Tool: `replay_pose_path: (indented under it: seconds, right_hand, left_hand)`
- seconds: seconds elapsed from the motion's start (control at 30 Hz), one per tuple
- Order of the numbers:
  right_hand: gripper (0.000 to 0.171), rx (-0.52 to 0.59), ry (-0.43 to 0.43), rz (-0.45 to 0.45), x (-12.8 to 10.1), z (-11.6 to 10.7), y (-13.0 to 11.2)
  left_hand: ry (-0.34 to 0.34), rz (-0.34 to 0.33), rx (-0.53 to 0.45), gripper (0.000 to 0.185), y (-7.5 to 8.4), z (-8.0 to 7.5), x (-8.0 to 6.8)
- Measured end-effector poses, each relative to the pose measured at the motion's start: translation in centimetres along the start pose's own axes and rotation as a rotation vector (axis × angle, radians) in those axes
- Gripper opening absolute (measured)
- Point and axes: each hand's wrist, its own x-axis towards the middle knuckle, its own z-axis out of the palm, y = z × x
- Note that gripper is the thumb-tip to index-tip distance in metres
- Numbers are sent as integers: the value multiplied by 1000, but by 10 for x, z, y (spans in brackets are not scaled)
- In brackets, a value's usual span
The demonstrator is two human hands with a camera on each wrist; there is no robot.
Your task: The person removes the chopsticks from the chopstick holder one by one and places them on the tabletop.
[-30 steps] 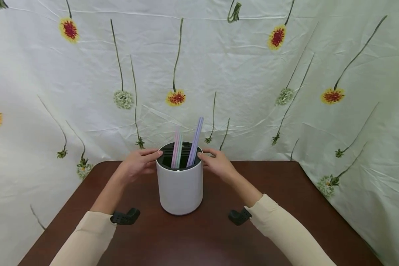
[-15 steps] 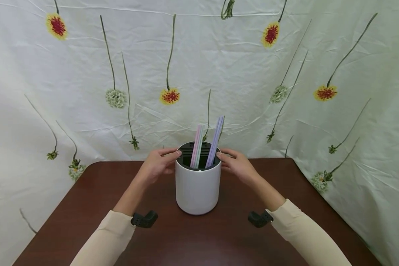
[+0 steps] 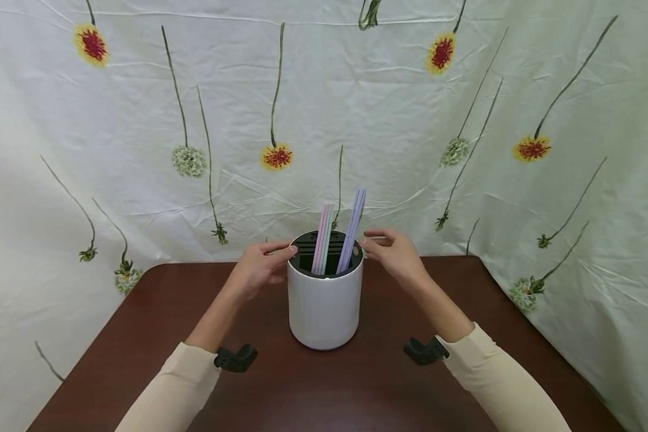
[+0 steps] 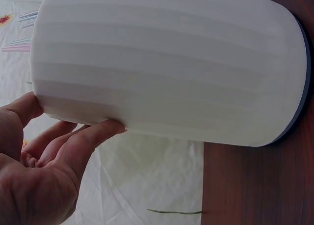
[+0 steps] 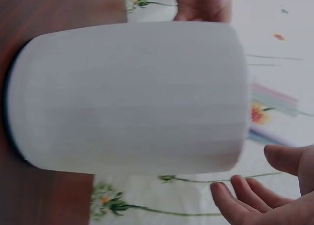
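White holder [image 3: 324,306] stands upright on the brown table [image 3: 140,336] between both hands, with bare tabletop on each side and toward the person, and a flowered cloth [image 3: 356,108] close behind it. Inside its dark slotted top stand pastel straws [image 3: 337,237], leaning slightly right. The left hand [image 3: 259,270] touches the holder's upper rim with loosely extended fingers; the right hand [image 3: 396,255] hovers just beside the rim, fingers relaxed and spread, gripping nothing. From the left wrist, the holder [image 4: 167,68] fills the frame and the fingertips [image 4: 105,129] rest against its wall. From the right wrist, the holder [image 5: 127,97] sits apart from the slack fingers [image 5: 235,198], a gap showing between them.
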Motion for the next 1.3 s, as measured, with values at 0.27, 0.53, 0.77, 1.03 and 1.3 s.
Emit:
replay_pose_path:
  seconds: [0.27,0.53,0.77,1.03,1.3]
  right_hand:
    - [32,56,56,-136,-5,9,-13]
    - [26,-77,144,-178,-2,20,-7]
    - [19,-78,233,-193,0,27,-5]
    - [17,38,201,-191,0,24,-8]
    - [26,169,207,-256,5,6,-31]
  left_hand:
    - [10,-4,-13,63,-1,0,0]
    - [15,0,-5,62,-2,-1,-1]
    - [7,8,-16,62,-2,0,-1]
    - [5,20,-27,62,-1,-1,-1]
    - [13,15,-12,62,-3,0,-1]
